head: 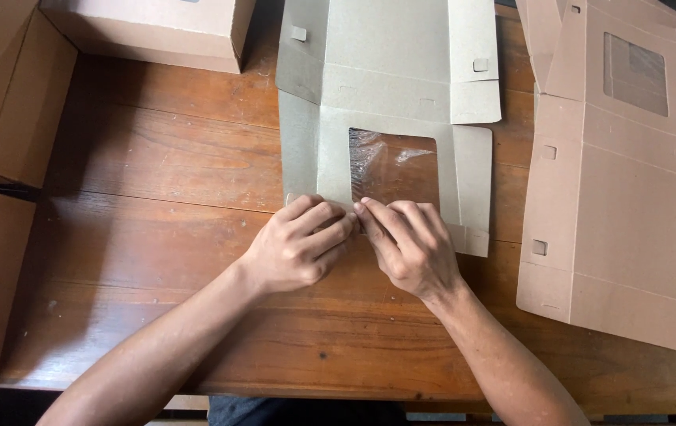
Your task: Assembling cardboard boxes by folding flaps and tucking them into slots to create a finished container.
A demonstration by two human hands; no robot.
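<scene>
- I am pressing my left hand (297, 246) down on the near edge of a flat, unfolded grey box sheet (385, 87), fingers curled and pinching the card flap under them.
- I am holding my right hand (410, 244) just beside the left one, fingertips meeting it; its fingers are bent and gripping the same near flap of the sheet.
- The box sheet is lying on the wooden table (156, 166), stretching away from both hands, with its side flaps spread flat.
- A clear plastic window (395, 167) is sitting in the sheet just beyond my fingertips; the film is looking wrinkled and shiny.
- A second flat sheet (622, 181), brown and with its own window, is lying to the right of my right hand, well apart from it and reaching the table's right end.
- A folded brown box (156, 28) is standing far beyond my left hand, at the far edge of the table.
- More brown boxes (6, 95) are stacked to the left of my left hand, well apart from it.
- Both my forearms are resting over the near edge of the table.
</scene>
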